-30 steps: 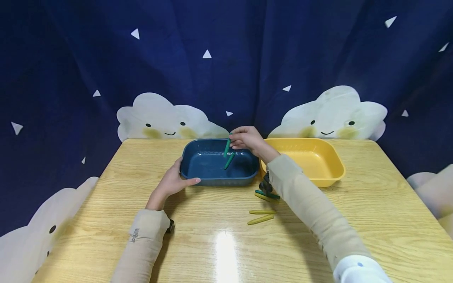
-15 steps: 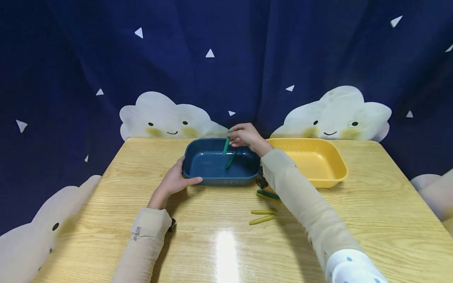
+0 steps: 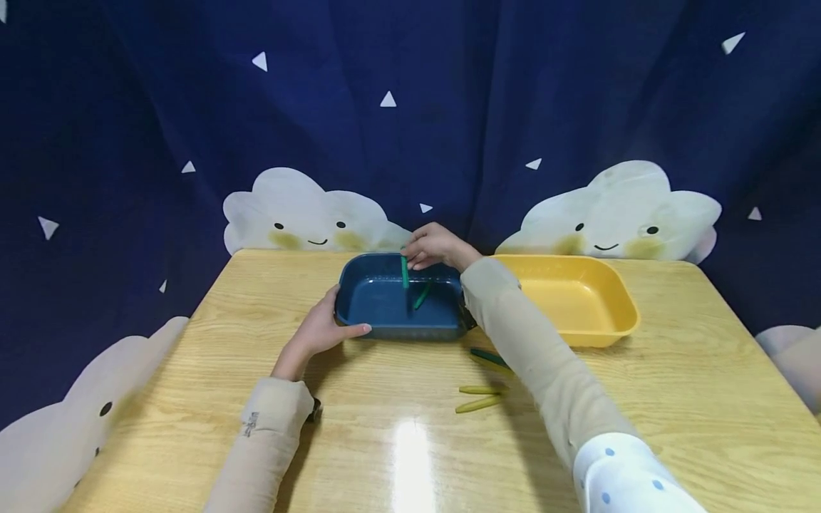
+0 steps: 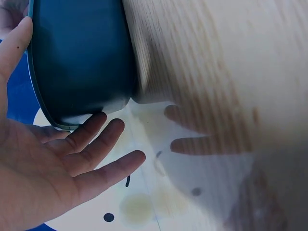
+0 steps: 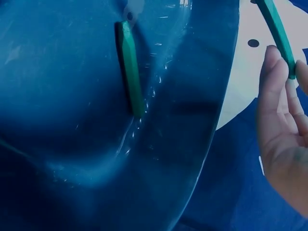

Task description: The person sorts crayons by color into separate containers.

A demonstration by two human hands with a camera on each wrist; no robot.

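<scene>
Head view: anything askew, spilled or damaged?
Nothing looks spilled or damaged. Mildly askew: a slim green stick lies slanted in the glossy dark-blue rectangular tray, and two slim yellow sticks on the light wood-grain table splay in a V. Probably just loose placement.

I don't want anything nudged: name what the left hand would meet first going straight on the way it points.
The blue tray, most likely at once: the left hand is at its left end, thumb along the front wall, though depth is unclear.
</scene>
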